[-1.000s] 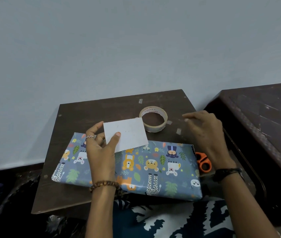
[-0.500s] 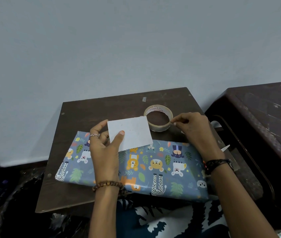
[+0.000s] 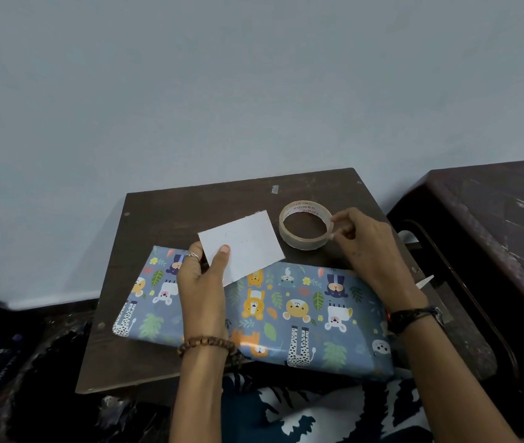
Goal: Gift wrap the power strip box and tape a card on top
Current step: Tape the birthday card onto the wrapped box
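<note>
The box (image 3: 286, 308) lies flat on the dark wooden table (image 3: 222, 203), wrapped in blue paper printed with cartoon animals and leaves. My left hand (image 3: 201, 282) holds a plain white card (image 3: 243, 247) by its lower left corner, tilted above the box's far edge. A roll of clear tape (image 3: 304, 224) rests on the table behind the box. My right hand (image 3: 364, 247) pinches at the right side of the roll with thumb and forefinger; a small clear piece of tape shows at the fingertips.
A dark scratched plastic stool (image 3: 494, 219) stands close on the right. A white scissor tip (image 3: 424, 280) pokes out past my right wrist. A scrap of tape (image 3: 275, 189) sticks to the table's far edge. Patterned fabric (image 3: 302, 417) lies below the table's near edge.
My right hand moved from the table's right edge to the tape roll and pinches at its side. The left hand kept holding the card. The orange scissor handles became hidden behind my right wrist.
</note>
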A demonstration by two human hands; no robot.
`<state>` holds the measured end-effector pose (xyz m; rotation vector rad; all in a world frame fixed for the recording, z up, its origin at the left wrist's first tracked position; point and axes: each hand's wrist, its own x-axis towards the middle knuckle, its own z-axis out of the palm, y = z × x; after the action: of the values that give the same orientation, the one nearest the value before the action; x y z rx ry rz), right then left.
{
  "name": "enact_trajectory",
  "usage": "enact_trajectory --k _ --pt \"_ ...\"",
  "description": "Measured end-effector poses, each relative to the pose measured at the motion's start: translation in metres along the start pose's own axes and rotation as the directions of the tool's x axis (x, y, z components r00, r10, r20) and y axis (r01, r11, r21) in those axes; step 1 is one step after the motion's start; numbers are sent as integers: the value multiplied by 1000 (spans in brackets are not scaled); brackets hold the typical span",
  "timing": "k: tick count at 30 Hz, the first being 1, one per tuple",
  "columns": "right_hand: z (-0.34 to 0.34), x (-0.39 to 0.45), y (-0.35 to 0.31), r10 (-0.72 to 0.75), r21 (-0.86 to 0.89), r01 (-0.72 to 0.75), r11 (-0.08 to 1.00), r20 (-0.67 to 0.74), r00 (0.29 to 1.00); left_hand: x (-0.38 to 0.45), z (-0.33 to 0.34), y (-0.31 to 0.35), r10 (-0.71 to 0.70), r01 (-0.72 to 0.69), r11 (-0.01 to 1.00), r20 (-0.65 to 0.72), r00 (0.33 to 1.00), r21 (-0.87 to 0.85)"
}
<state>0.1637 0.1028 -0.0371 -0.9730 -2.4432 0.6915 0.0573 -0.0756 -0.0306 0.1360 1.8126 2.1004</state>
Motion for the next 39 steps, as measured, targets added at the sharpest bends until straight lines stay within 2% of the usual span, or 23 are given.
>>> enact_trajectory --k 1,5,11,13,15,18,21,23,26,30,39 --pt "0 -1 0 18 14 -18 1000 -18 1000 0 0 0 -1 1 1000 0 1000 -8" --pt "-3 1 -1 63 -56 -58 997 90 994 1 0 0 25 -25 1000 -4 1000 -1" --pt "-12 -3 -3 18 -171 16 985 196 980 1 2 1 26 -27 998 -21 999 -56" --pt "-13 -6 -2 -1 -176 34 984 187 982 0 2 2 27 -30 996 -28 999 -80" --pt "-14 -9 -2 -17 -60 21 998 69 997 -1 4 4 26 -30 993 -33 999 -112" --pt "-19 -15 -13 6 329 29 944 -104 995 -5 13 6 16 -21 985 -32 999 -171" --pt "-19 -23 -34 34 567 51 822 -139 990 -14 26 5 45 -48 979 -22 999 -199" --pt "-17 -30 -48 20 623 89 778 -165 986 -20 33 4 77 -77 974 -11 997 -213" --pt "-10 -38 -64 -55 564 180 806 -231 971 -26 41 3 122 -122 973 -10 992 -194" --pt "-2 -46 -80 -178 396 304 866 -325 929 -31 44 4 156 -153 973 3 988 -173" --pt "7 -51 -94 -337 143 404 903 -346 876 -31 43 3 226 -205 949 64 972 -238"
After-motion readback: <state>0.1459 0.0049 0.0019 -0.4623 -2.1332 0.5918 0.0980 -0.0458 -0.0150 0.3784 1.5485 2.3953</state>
